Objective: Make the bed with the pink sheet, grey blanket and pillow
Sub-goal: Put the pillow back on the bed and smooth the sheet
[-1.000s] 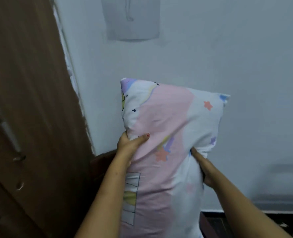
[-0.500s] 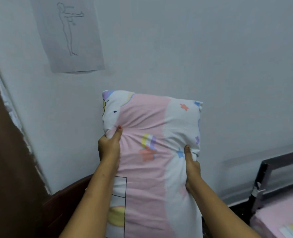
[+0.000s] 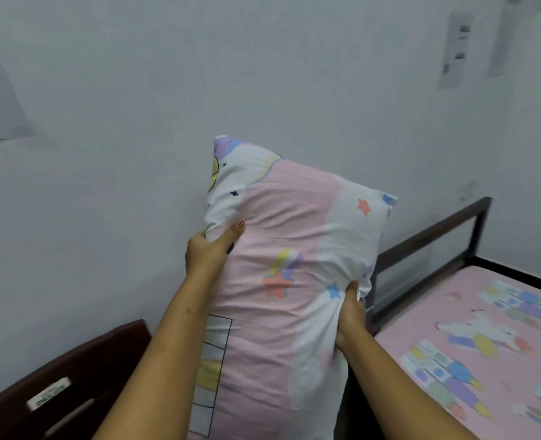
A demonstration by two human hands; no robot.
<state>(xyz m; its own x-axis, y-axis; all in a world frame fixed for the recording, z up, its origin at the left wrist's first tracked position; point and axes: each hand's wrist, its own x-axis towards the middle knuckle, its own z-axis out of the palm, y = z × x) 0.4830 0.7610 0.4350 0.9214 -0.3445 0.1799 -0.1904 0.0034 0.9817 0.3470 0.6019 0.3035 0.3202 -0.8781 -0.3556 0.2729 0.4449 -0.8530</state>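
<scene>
**Pillow [image 3: 294, 249] up in both hands, bed on the right**

And the pillow is off the ground, held upright against the pale wall [image 3: 136, 138], long side running top to bottom. The left hand [image 3: 209, 252] grips the left edge high up, thumb laid across the front and fingers curled out of sight behind. The right hand [image 3: 350, 315] has the opposite edge lower down, with a bunch of fabric pinched tight in its fist. Both hands are closed firmly on it.

By my reading this is the pillow stage of the job. The pink sheet [image 3: 437, 319] with its rocket-and-star print already lies over the mattress on the dark-framed bed [image 3: 434, 239], just to the right of the pillow. The grey blanket is nowhere in view, so I can't say where that step stands.

What comes next? My call: swing the pillow right, tip it from upright to flat and lay it on the sheet up by the rail, letting go with both hands together so it lands square.

As for containers, the only one going is the printed case [image 3: 278, 344], and it looks plump and well filled. A dark wooden chair [image 3: 72, 369] sits at lower left, well clear of the pillow.
</scene>
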